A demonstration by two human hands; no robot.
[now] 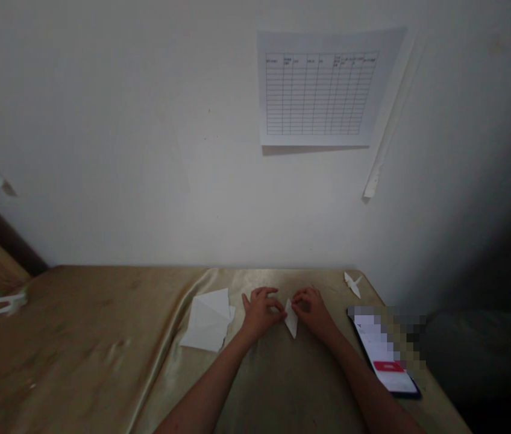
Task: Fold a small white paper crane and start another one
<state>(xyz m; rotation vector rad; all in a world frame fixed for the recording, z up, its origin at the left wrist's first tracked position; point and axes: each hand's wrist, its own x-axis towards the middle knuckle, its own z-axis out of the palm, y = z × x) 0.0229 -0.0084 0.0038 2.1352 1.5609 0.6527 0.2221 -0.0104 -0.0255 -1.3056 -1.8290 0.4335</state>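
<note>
A small white piece of folded paper, narrow and diamond-shaped, is between my two hands above the cloth-covered table. My left hand pinches its left edge between thumb and finger, the other fingers spread away. On the opposite side my right hand grips its upper right edge with thumb and fingertips. Left of my hands lie creased white paper sheets, partly overlapping. A folded paper crane rests near the table's far right corner.
A phone with a lit screen lies along the right edge of the table. Another white folded paper figure is at the far left. Behind stands a white wall with a printed table sheet taped up.
</note>
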